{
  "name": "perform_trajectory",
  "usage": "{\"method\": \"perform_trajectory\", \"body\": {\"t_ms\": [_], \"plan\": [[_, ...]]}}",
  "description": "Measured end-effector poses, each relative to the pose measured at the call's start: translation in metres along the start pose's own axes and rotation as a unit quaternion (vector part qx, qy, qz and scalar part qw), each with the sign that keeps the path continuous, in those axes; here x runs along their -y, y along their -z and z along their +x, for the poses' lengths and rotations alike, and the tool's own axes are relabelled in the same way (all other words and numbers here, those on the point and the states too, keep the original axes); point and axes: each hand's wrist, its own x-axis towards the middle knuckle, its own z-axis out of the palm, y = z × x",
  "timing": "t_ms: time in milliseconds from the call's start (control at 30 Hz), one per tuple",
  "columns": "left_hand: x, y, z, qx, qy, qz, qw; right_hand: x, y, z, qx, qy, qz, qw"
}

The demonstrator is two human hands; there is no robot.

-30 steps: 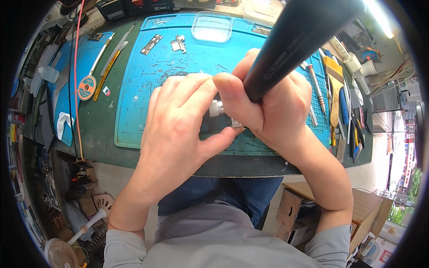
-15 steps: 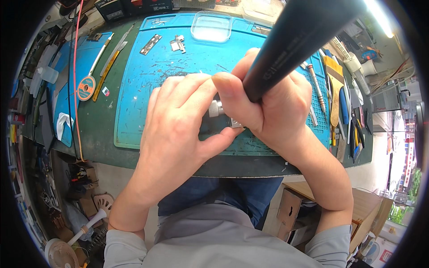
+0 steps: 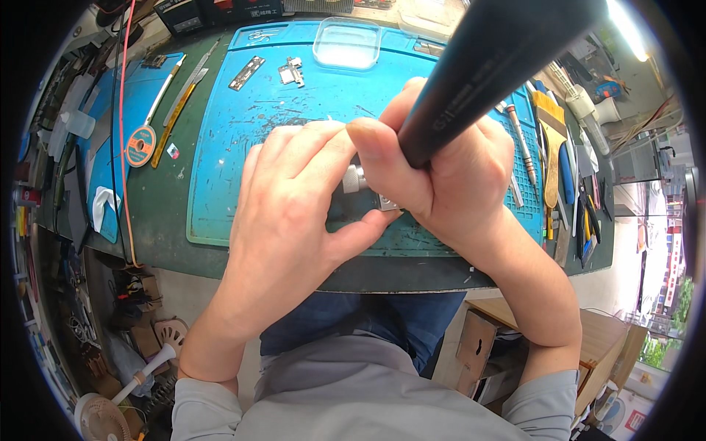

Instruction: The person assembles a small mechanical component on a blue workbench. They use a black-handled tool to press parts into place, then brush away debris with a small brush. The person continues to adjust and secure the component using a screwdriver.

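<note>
My left hand [image 3: 290,191] is curled around a small metal fixture with a knurled silver knob [image 3: 354,178], low over the blue mat. Its thumb presses a metal corner piece [image 3: 387,203] of that fixture. Close beside it, my right hand [image 3: 456,169] is closed around the lower part of a black cylindrical tool [image 3: 471,81]. The tool slants up and right toward the camera. Its tip and whatever it touches are hidden behind my right thumb and fingers, and most of the fixture is covered too.
On the blue mat [image 3: 213,147] lie two small circuit parts [image 3: 291,72] and a clear plastic tray [image 3: 346,44]. An orange spool [image 3: 140,145] and a yellow-handled knife [image 3: 173,117] lie to the left. Brushes [image 3: 550,147], a screwdriver [image 3: 521,143] and pliers [image 3: 586,220] line the right side.
</note>
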Motion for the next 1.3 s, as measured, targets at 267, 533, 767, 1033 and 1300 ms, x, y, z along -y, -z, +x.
{"method": "perform_trajectory", "body": {"t_ms": [267, 533, 767, 1033, 1300], "plan": [[-0.0001, 0.0, -0.0002, -0.001, 0.0, 0.001, 1.0, 0.0002, 0.0001, -0.0007, 0.003, -0.001, 0.0, 1.0], [-0.0006, 0.0003, 0.0002, -0.001, 0.0, 0.001, 1.0, -0.0005, 0.0006, 0.0001, 0.001, 0.007, -0.002, 1.0], [-0.0002, 0.0008, -0.0001, 0.001, 0.002, 0.001, 1.0, 0.0007, 0.0017, 0.0016, 0.01, 0.012, -0.013, 1.0], [0.0005, -0.0001, -0.0003, -0.004, -0.007, 0.008, 1.0, 0.0017, 0.0017, 0.0019, 0.01, 0.002, -0.017, 1.0], [0.0022, -0.0017, -0.0007, -0.013, -0.014, -0.002, 1.0, 0.0015, 0.0018, 0.0021, 0.015, 0.005, -0.005, 1.0]]}}
